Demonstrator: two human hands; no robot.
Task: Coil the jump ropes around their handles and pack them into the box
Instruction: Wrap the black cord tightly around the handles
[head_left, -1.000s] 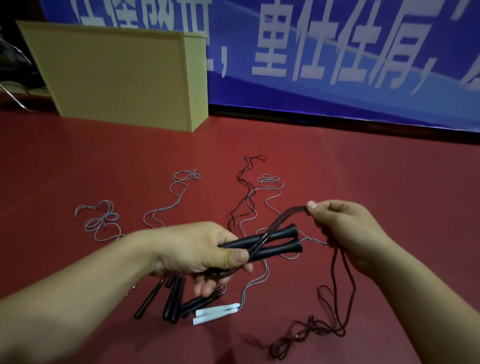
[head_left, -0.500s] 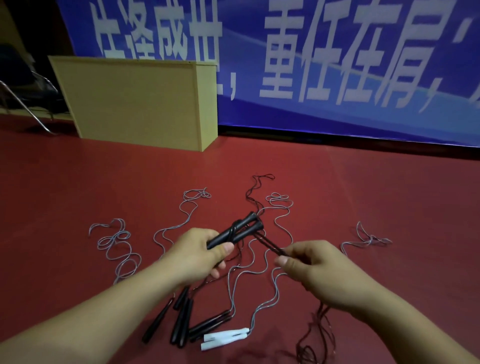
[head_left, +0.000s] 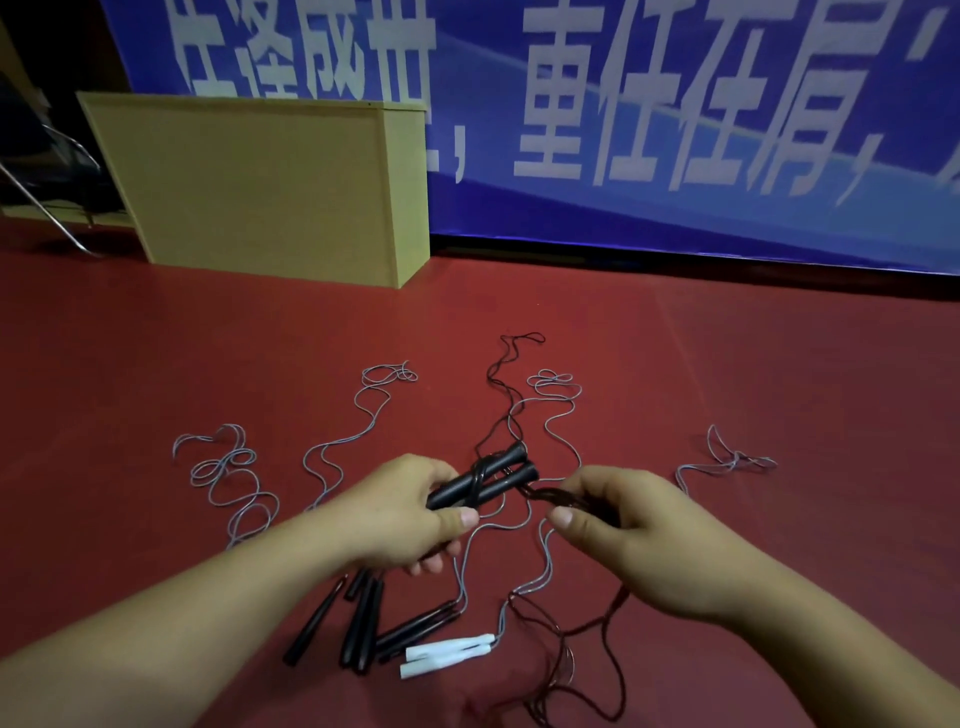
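Note:
My left hand (head_left: 402, 512) grips a pair of black handles (head_left: 496, 478) side by side, their tips pointing up and right. A turn of dark rope (head_left: 480, 480) crosses over both handles. My right hand (head_left: 631, 525) pinches the bunched dark rope (head_left: 550, 496) just right of the handle tips. The slack of that rope (head_left: 576, 670) trails down to the floor below my right wrist. Several more black handles (head_left: 363, 623) and a white pair (head_left: 447, 654) lie on the red floor beneath my hands. A tan box (head_left: 260, 182) stands at the back left.
Grey ropes (head_left: 228, 467) lie in loose squiggles across the red floor (head_left: 727, 364), one more at the right (head_left: 727, 460). A blue banner (head_left: 675, 130) with white characters covers the back wall. A metal chair frame (head_left: 47, 208) stands at the far left.
My right hand brought the dark rope down from above the handles and round them, so one turn now lies across both. The handles have tilted up and right.

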